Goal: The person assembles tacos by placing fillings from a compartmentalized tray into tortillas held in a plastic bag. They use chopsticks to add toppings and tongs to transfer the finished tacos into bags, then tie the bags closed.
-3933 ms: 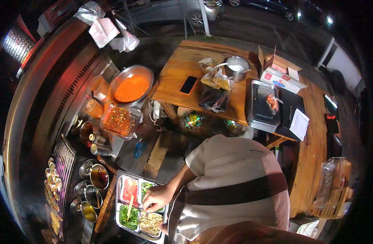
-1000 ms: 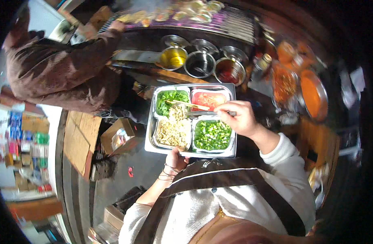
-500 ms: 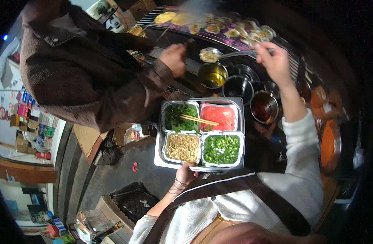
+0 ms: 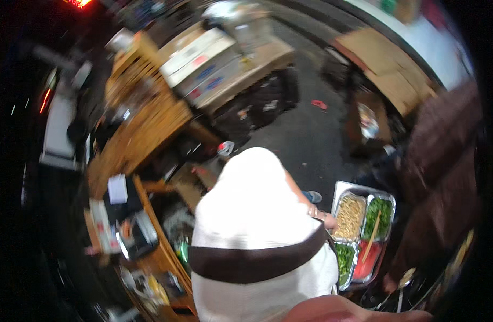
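At the lower right I see a metal tray (image 4: 340, 189) with foil containers set in it. They hold chopped nuts (image 4: 349, 216), green leafy herbs (image 4: 379, 214), chopped scallions (image 4: 343, 262) and pink shredded food (image 4: 366, 263). A pair of wooden chopsticks (image 4: 373, 233) lies across the herbs and the pink food. My left hand (image 4: 327, 220) is closed on the tray's edge beside the nuts. My right hand is out of view. A spoon (image 4: 407, 277) with pale food shows past the tray's lower right corner; who holds it is hidden.
A person in a brown jacket (image 4: 445, 161) stands just beyond the tray on the right. Left of me are a wooden table (image 4: 133, 145) and shelves with bags and boxes. A white carton (image 4: 201, 59) and flattened cardboard (image 4: 386, 64) lie farther off, around dark floor.
The view has swung far to the left, so the tray now appears turned at the lower right. My right hand has left the picture. My left hand still grips the tray.
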`<control>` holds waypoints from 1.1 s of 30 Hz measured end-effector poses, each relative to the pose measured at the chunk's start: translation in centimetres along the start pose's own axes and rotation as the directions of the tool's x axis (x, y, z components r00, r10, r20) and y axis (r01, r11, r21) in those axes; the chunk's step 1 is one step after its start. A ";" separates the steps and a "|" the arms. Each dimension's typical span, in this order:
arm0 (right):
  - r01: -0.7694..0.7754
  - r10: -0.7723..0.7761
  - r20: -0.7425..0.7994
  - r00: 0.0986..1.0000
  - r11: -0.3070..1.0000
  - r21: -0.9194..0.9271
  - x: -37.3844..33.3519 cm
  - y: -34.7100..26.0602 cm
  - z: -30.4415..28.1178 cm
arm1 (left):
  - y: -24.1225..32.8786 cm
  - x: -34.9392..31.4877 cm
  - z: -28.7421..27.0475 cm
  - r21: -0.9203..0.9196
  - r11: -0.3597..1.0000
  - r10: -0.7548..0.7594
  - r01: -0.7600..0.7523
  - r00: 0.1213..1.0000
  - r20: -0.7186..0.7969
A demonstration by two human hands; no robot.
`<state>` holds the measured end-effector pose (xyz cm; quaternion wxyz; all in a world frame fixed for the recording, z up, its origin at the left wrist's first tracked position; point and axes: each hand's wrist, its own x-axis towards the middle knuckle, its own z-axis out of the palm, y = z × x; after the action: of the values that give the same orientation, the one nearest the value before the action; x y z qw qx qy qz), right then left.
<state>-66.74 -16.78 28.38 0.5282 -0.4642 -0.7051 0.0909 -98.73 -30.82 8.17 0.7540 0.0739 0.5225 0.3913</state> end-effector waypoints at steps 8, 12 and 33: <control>0.139 -0.222 0.187 0.957 0.915 0.378 -1.9 -1.4 4.9 | -2.7 -2.7 3.2 -0.103 0.975 0.173 -0.196 0.966 -0.193; 0.129 -0.250 0.235 0.939 0.892 0.432 -1.9 -0.9 4.3 | -2.9 -3.9 3.9 -0.105 0.967 0.204 -0.232 0.952 -0.227; -0.498 0.484 0.123 0.866 0.818 0.287 -5.6 -4.5 -5.3 | 0.0 -5.2 0.4 0.009 0.999 -0.054 0.053 0.996 0.066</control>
<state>-64.79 -25.38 29.69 0.5369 -0.5396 -0.5501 0.3435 -99.18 -34.15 12.13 0.7808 0.0754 0.5003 0.3665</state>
